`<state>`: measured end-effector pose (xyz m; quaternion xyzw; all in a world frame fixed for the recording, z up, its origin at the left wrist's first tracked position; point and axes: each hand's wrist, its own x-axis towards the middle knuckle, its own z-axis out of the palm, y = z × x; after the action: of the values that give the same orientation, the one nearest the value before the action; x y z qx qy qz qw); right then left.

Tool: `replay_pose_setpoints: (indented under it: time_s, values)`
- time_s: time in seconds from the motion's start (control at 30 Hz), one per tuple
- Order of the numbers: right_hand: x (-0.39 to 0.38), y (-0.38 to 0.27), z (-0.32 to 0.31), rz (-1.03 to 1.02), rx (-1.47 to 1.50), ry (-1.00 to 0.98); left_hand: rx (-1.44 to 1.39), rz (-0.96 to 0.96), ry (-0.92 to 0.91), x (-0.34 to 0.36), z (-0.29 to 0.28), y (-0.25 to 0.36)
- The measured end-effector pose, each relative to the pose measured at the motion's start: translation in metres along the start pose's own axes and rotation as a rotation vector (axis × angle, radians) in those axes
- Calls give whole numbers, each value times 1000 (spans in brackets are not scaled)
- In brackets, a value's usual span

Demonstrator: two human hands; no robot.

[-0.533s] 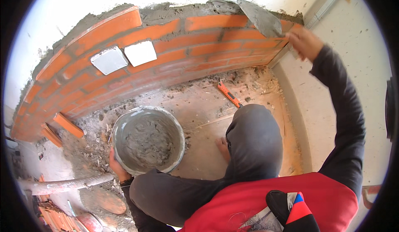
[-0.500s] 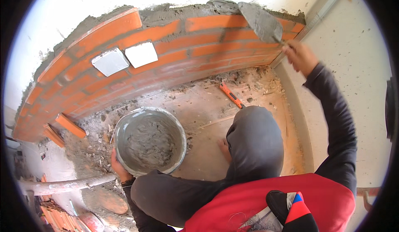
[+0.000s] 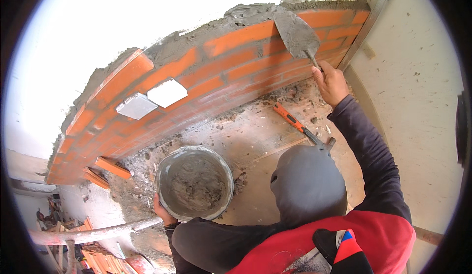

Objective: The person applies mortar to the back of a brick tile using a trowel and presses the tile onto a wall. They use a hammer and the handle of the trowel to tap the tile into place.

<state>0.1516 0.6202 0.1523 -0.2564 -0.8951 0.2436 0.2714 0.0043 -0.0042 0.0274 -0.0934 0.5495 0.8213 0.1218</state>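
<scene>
My right hand (image 3: 330,85) grips the handle of a trowel (image 3: 297,32), whose mortar-smeared blade is at the mortar bed (image 3: 250,13) along the top of an orange brick wall (image 3: 238,70). My left hand (image 3: 161,207) holds the left side of a round bucket (image 3: 228,180) that has grey mortar inside. Two white box-like plates (image 3: 166,93) are set in the brickwork. An orange-and-black hammer (image 3: 290,118) lies on the dusty floor behind my bent knee.
Loose brick pieces (image 3: 113,168) rest at the wall's foot on the left. A crusted pipe or pole (image 3: 118,229) crosses the lower left, near piled tiles and wood (image 3: 101,258). A pale side wall (image 3: 413,102) stands on my right.
My right hand and trowel have moved left along the wall top, with the blade now at the mortar. The view has turned, shifting the bucket and plates rightward and down. My left hand stays on the bucket.
</scene>
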Motion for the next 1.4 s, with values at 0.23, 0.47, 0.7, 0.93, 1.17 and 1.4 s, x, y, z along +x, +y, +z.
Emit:
replay_pose_setpoints:
  time_s: [0.23, 0.47, 0.7, 0.93, 1.17, 1.4]
  values:
    - [-13, -37, 27, 364, 861, -317, 83, -27, 42, 5, -17, 1]
    - [-25, -79, 83, 9, 606, -153, 118, -69, 37, -5, -2, 4]
    - [-30, -45, 73, -69, 447, -260, 144, -92, 86, -1, -4, 0]
    - [-37, -51, 78, -157, 642, -428, 796, 170, 210, -20, -48, 26]
    - [-41, -52, 121, -294, 709, -1222, 1396, 7, 179, -29, 9, 75]
    - [-49, -87, 162, -668, 509, -1545, 1663, -287, 96, -33, 25, 129]
